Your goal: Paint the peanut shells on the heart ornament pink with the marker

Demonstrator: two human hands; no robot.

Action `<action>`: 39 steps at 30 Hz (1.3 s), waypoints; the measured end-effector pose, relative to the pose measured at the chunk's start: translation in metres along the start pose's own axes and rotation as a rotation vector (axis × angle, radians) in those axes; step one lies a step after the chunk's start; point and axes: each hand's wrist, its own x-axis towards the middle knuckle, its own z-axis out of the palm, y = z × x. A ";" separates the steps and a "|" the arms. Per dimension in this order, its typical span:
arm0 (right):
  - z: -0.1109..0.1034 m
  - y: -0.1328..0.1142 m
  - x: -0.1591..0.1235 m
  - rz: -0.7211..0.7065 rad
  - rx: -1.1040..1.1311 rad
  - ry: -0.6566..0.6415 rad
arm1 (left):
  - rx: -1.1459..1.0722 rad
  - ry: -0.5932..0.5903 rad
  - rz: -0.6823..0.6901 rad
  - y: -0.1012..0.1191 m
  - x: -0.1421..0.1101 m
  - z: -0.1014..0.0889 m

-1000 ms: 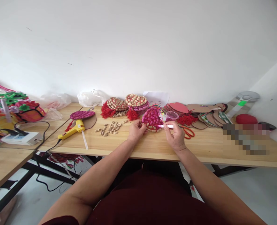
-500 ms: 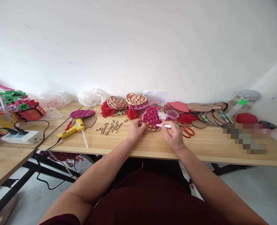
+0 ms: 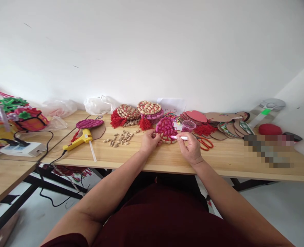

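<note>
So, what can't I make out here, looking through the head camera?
- Head view: the item at the table's right, covered by pixel blocks.
- Head view: the back of the part-painted peanut disc, turned away from the camera.
- Head view: the rear end of the white-handled paintbrush, covered by the right hand.
- Head view: how full the plastic cup is; too small to tell.

Wooden table [image 3: 218, 161], loose peanuts [image 3: 122, 138], glue gun [image 3: 77, 142], scissors [image 3: 205, 142]
</note>
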 end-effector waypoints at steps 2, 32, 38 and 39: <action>0.000 -0.001 0.000 -0.002 -0.010 0.008 | -0.001 0.003 -0.001 -0.001 0.001 0.000; -0.001 0.000 0.001 0.064 0.000 0.006 | -0.006 0.041 -0.028 0.001 0.002 0.000; -0.003 -0.001 0.000 0.083 0.003 0.040 | -0.019 0.045 -0.024 -0.002 0.003 0.000; -0.005 0.001 0.001 0.092 -0.001 0.061 | -0.023 0.045 -0.023 -0.003 0.004 0.000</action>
